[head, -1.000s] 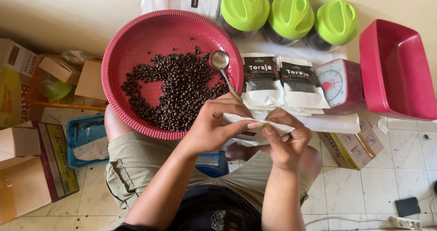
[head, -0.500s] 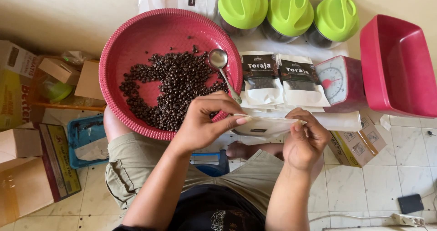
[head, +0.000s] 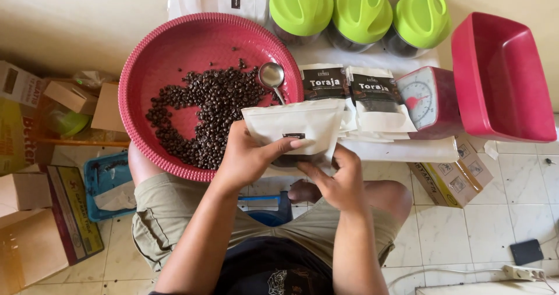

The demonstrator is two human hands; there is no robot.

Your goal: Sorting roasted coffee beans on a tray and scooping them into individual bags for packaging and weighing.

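Note:
A white stand-up pouch (head: pixel 297 126) with a small dark label is held up between both hands over my lap. My left hand (head: pixel 247 155) grips its left side, thumb across the front. My right hand (head: pixel 338 181) pinches its bottom edge from below. Just behind it, a round pink basket (head: pixel 169 56) holds a heap of dark coffee beans (head: pixel 204 112), and a metal spoon (head: pixel 272 77) rests at the basket's right rim. Two filled white pouches with black labels (head: pixel 349 94) lie flat to the right of the basket.
Three jars with lime-green lids (head: pixel 361 13) stand at the back. A red dial scale (head: pixel 425 100) sits beside a red rectangular tub (head: pixel 503 77). Cardboard boxes (head: pixel 35 225) and a blue tray (head: pixel 108 184) lie left; a small box (head: pixel 451 176) and a power strip (head: pixel 524 270) lie right.
The white pouch was lying flat and folded between my hands; now it is lifted and turned upright, front facing me. My right hand has shifted down to its bottom edge.

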